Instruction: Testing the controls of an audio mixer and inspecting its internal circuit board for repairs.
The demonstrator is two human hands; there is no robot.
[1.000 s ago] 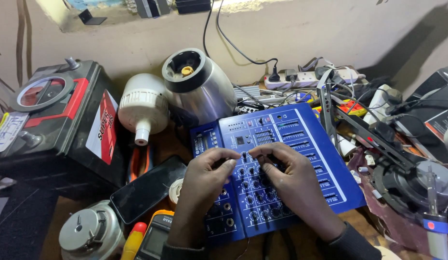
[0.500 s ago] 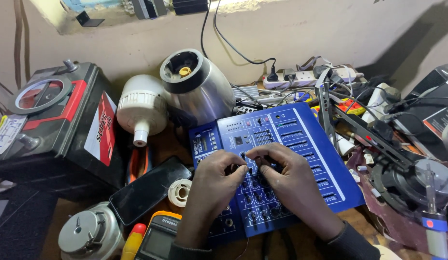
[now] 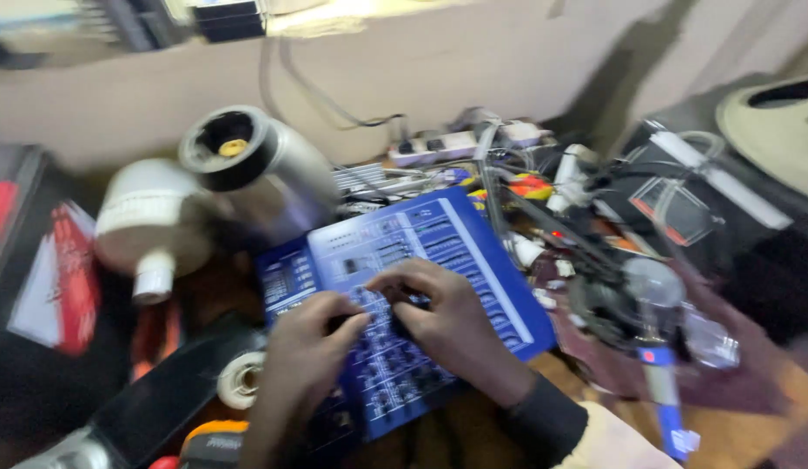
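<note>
A blue audio mixer panel (image 3: 456, 234) with rows of small knobs lies tilted on the cluttered bench. Both my hands rest on its lower half. My left hand (image 3: 313, 339) has its fingers curled onto the knobs at the panel's left side. My right hand (image 3: 447, 317) lies beside it, fingertips pinched on a small knob near the middle. The picture is blurred by motion, so what the fingers pinch is hard to make out.
Left of the mixer lie a silver blender base (image 3: 256, 169) and a white bulb-like housing (image 3: 148, 226). A black flat device (image 3: 165, 404) and a tape roll (image 3: 241, 379) sit below. Cables, a power strip (image 3: 439, 146) and a magnifier (image 3: 652, 291) crowd the right.
The view has swung right and closer, now blurred. The battery box at the left has slid mostly out of frame. My hands stay on the mixer's knobs.
</note>
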